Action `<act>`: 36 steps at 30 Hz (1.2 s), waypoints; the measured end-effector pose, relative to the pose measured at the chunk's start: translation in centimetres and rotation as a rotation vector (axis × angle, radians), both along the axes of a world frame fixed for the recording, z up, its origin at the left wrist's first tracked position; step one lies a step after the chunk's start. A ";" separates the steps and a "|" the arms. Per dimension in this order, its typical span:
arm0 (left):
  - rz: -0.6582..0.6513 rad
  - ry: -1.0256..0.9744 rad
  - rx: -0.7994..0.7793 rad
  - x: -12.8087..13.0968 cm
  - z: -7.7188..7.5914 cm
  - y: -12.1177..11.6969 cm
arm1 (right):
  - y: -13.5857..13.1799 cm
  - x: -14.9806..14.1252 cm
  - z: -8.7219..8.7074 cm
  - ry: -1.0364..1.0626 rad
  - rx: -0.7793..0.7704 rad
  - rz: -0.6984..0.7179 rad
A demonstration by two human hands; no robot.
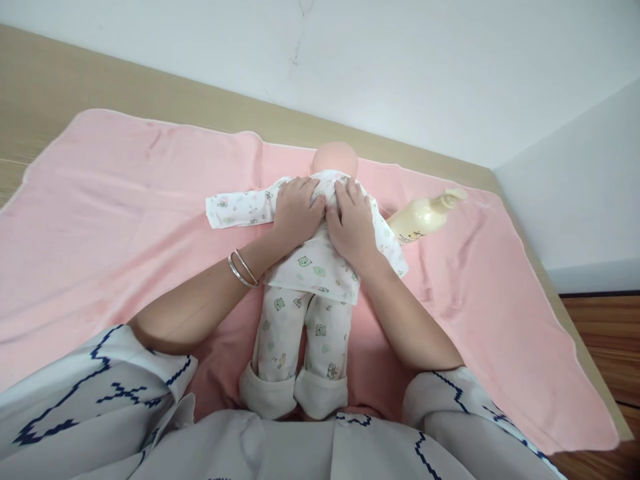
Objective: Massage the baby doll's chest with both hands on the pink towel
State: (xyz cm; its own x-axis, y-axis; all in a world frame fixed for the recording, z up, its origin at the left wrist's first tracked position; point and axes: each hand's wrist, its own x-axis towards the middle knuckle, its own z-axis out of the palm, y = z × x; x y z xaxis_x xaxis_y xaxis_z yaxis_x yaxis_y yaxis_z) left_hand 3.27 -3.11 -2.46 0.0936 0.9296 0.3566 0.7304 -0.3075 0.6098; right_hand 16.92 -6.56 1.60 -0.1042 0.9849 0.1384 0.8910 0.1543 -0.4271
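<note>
A baby doll (pixel 336 159) lies stretched out with its smooth, bald head away from me; no face shows. It wears a white printed top (pixel 313 270) and matching printed trousers (pixel 280 327) with wide turned-up cuffs. My left hand (pixel 299 210) rests flat on the upper left of the top, fingers out towards the shoulder. Beside it, my right hand (pixel 351 223) lies flat on the upper right, the thumbs close together. Both hands are open and grip nothing I can see. The doll's own hands are hidden in the sleeves.
Under the doll spreads a pink blanket (pixel 150 180) with some creases. A cream pump bottle (pixel 420 217) lies on its side right of the doll, near the sleeve. The wooden table (pixel 200 100) meets a white wall (pixel 400 73) behind; its right edge drops to a brown wooden floor (pixel 607 340).
</note>
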 end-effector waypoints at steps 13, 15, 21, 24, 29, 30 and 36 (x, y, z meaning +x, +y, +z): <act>-0.061 0.040 0.059 -0.2 -0.4 -0.2 | -0.4 -0.8 -0.3 -0.037 0.018 0.040; -0.077 0.071 0.042 -0.3 0.2 -0.3 | -1.1 -0.9 0.6 -0.020 0.006 0.089; -0.206 0.034 -0.051 0.6 4.0 -3.3 | -2.7 1.8 5.5 0.116 0.089 0.155; -0.277 -0.111 -0.090 1.6 6.3 -6.3 | -2.6 4.5 7.3 0.163 0.263 0.033; -0.485 -0.505 -0.424 3.9 8.9 -7.3 | -2.1 8.6 9.0 0.212 0.470 -0.171; -0.524 -0.592 -0.506 4.6 9.1 -6.6 | -2.0 9.2 9.2 0.206 0.493 -0.196; -0.643 -0.561 -0.475 9.5 9.5 -1.2 | -0.8 10.6 9.2 0.149 0.463 -0.328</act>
